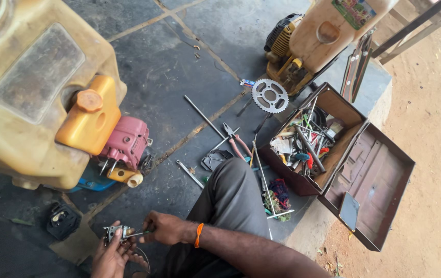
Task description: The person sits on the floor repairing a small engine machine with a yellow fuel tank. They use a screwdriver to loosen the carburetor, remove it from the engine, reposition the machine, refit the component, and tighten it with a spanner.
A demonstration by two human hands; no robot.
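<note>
While most of the view is dark stone floor [143,67] crossed by pale joints, a big yellowed plastic tank [30,87] fills the far left, with an orange fuel tank and cap [91,116] and a red engine block [127,141] fixed against its near right side. At the far right stands a second yellowed tank on a small motor [310,38]. Right of the middle, a brown metal toolbox [333,149] sits open at the floor's edge, its tray crowded with screwdrivers and other tools, its lid [377,180] flat toward the sandy ground. A grey trouser leg [233,198] runs from the near edge toward the middle. Beyond it lie a toothed chain sprocket [270,96], a long steel rod [203,117], red-handled pliers [236,141] and a small spanner [189,174]. A black rubber-edged part [62,220] rests at the near left.

Down at the near edge, the left hand [111,255] is cupped around a small grey metal part [116,232], gripping it from below. The right hand [165,227], an orange band [199,235] on its wrist, is closed on a thin screwdriver [137,235] whose tip meets the metal part. Both hands sit just left of the knee, near the black part.
</note>
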